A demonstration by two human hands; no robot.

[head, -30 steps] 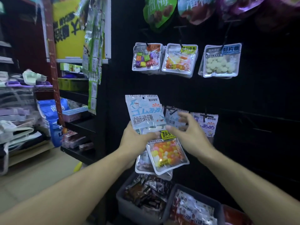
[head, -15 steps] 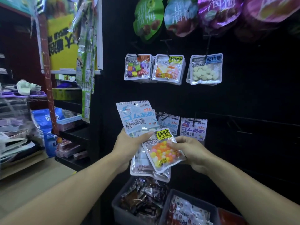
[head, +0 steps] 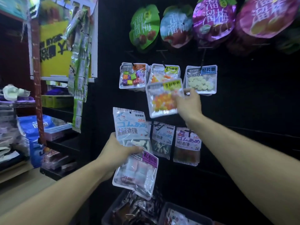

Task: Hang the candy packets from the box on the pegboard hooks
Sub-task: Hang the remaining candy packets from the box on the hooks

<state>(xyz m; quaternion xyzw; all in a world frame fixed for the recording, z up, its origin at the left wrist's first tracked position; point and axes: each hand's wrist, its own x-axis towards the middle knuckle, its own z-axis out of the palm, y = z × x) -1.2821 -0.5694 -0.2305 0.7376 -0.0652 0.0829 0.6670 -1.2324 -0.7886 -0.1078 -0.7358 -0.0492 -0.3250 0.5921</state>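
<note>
Packet (head: 164, 99) of orange-yellow candy rides up in the right hand's (head: 188, 103) pinching grip — next, thread its hole onto the hook (head: 164, 64) — the left hand (head: 116, 151) clutches spares.

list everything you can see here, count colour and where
plum bags: four, green, blue, purple, pink, top row of pegboard
clear candy packets on hooks: three, middle row
jelly bean packet: one, orange-yellow candies, blurred, raised before the middle hook
gummy packets on hooks: two, lower row
shark gummy packet: one, pale blue, lower left
purple-label packet: one, clear, beneath it
bins: two, grey, bottom
left hand: holds shark and purple-label packets
right hand: holds jelly bean packet
</note>
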